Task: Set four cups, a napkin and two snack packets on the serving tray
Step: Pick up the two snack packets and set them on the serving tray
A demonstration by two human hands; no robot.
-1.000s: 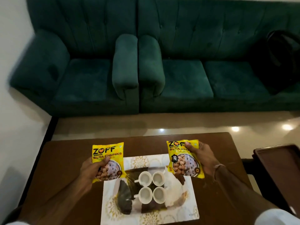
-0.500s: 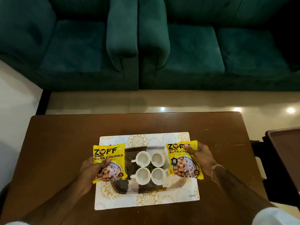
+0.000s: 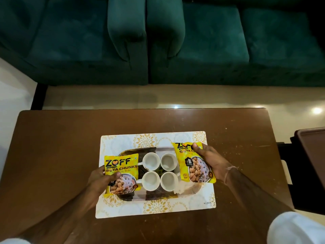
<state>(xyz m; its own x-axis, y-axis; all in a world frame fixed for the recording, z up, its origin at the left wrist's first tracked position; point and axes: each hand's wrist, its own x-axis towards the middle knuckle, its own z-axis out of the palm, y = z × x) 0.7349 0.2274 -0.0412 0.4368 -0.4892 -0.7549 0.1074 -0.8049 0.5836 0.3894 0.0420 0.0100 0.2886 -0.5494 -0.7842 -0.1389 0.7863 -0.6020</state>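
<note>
Serving tray [image 3: 163, 195] sits in the middle of a brown wooden table [image 3: 58, 148], on top of a white placemat [image 3: 154, 207] with gold flower prints and rounded corners. The tray looks dark with a shiny streaky pattern, though most of it is covered up, so it's hard to say more about it.

Four white cups [image 3: 159, 169] stand on it in a tight two-by-two block, rims nearly touching, round and glossy. They look empty from above. Something white and crumpled, probably the napkin [image 3: 181, 188], peeks out just beside the near right cup.

Across the table there's a dark green velvety sofa [image 3: 193, 41] with two chunky padded armrests side by side, then a strip of pale shiny floor [image 3: 123, 97]. Off to the right edge there's the corner of another dark reddish-brown surface [image 3: 314, 155].

Left hand [image 3: 101, 178] grips the left snack packet [image 3: 121, 175], a crinkly yellow "ZOFF Soya Chunks" pouch, thumb curled over the front, packet over the tray's left end right next to the cups. Right hand [image 3: 211, 162] holds the right snack packet [image 3: 191, 162] the same way, fingers wrapped around its right edge, thumb on the front near the top, over the tray's right end. Can't tell whether either packet is actually resting on the tray.
</note>
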